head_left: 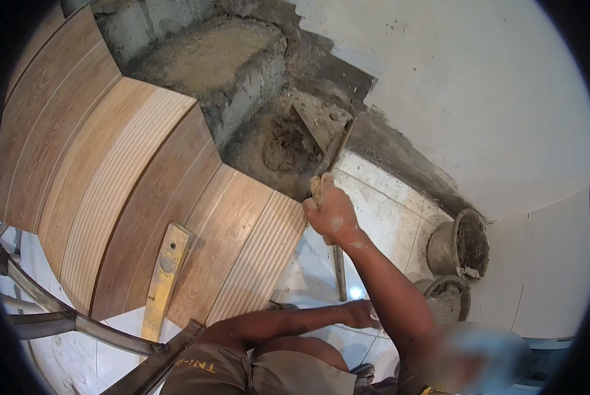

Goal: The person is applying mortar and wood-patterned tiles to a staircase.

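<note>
My right hand (pixel 332 214) is shut on the wooden handle of a trowel (pixel 321 125). The blade, smeared with grey mortar, lies over a patch of wet mortar (pixel 285 148) in the corner below a bare concrete step (pixel 209 59). My left forearm crosses above my knees, and my left hand (pixel 364 315) hangs low over the white floor tiles (pixel 390 210), close to a thin metal rod (pixel 338 271). Nothing shows in that hand, and its fingers are hard to make out.
Wood-look tiled steps (pixel 110 171) curve down the left side, with a yellow straightedge (pixel 165 276) lying on the lowest one. Two mortar-caked buckets (pixel 459 243) (pixel 448 296) stand by the white wall (pixel 492 99). A metal railing (pixel 64 320) crosses the lower left.
</note>
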A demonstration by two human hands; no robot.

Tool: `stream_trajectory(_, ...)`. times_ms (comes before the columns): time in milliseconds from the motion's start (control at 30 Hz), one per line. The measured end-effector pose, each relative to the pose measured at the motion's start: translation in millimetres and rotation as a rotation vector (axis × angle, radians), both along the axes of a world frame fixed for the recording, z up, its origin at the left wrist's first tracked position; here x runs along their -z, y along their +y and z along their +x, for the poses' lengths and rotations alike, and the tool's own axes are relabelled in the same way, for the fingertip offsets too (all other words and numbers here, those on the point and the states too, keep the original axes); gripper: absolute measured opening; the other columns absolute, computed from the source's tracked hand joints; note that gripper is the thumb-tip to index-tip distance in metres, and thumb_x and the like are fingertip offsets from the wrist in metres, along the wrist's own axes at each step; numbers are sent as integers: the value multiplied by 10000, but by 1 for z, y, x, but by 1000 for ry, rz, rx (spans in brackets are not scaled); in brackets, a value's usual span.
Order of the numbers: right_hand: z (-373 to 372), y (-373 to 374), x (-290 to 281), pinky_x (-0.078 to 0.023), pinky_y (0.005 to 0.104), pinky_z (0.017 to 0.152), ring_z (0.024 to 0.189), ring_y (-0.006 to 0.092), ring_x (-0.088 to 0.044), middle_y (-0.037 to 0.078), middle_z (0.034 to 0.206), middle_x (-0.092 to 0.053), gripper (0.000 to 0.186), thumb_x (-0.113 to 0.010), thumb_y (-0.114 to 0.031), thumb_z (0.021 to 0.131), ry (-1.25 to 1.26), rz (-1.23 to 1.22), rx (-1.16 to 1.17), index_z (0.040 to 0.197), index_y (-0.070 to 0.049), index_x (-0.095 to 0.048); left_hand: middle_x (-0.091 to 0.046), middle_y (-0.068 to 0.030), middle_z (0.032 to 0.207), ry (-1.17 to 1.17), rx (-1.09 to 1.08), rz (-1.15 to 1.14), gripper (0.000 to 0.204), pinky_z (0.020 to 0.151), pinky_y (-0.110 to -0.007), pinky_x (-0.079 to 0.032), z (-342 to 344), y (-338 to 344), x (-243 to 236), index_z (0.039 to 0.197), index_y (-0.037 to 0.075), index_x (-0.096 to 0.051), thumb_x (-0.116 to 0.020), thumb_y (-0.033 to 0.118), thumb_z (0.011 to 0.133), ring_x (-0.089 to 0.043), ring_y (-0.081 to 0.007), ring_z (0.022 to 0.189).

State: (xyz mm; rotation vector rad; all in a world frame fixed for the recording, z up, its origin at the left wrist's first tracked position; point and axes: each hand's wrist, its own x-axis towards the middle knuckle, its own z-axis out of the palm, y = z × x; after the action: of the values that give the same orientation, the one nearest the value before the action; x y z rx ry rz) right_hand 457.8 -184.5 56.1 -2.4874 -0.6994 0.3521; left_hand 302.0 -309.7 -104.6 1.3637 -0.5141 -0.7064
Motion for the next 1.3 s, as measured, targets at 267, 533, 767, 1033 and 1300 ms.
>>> stream_trajectory(267, 5, -38, 5, -482, 560, 795, 873, 516, -623, 327, 873, -626, 381, -607, -204, 820, -134, 119, -104, 1084, 21, -450, -683, -235, 1117, -93, 122, 146, 537, 948, -419, -485, -11, -40, -7, 1132, -2, -669, -692, 445, 836, -645, -383, 1068)
stream_trajectory(533, 24, -7, -9, -518, 542, 846, 962, 465, -661, 280, 1007, -682, 377, -590, -213, 882, -126, -281, -150, 1172, -8, -465, -640, -210, 1275, -85, 142, 142, 565, 1016, -382, -469, -11, -32, -2, 1261, 15, -639, -683, 416, 866, -625, -342, 1145)
stream_trajectory(767, 17, 7, -33, -514, 549, 822, 936, 470, -654, 280, 956, -677, 391, -597, -193, 861, -249, 37, -98, 1163, 11, -456, -661, -212, 1248, -37, 75, 15, 554, 1016, -381, -472, -19, -19, -17, 1271, 0, -631, -694, 391, 883, -629, -314, 1169)
stream_trajectory(1033, 23, -48, -23, -482, 561, 759, 831, 471, -643, 262, 836, -659, 327, -599, -224, 861, -125, -23, -22, 1071, -14, -464, -610, -221, 1334, 21, 206, 100, 680, 1043, -383, -457, -13, 0, -35, 1382, -5, -547, -729, 425, 887, -602, -297, 1215)
stream_trajectory(1300, -104, -335, -124, -458, 447, 1019, 1185, 443, -574, 323, 1232, -592, 614, -652, -315, 854, -235, 48, 292, 1298, 82, -502, -547, -174, 1426, 236, 500, 16, 788, 1068, -424, -452, 12, 2, -71, 1493, 12, -424, -767, 385, 889, -552, -295, 1285)
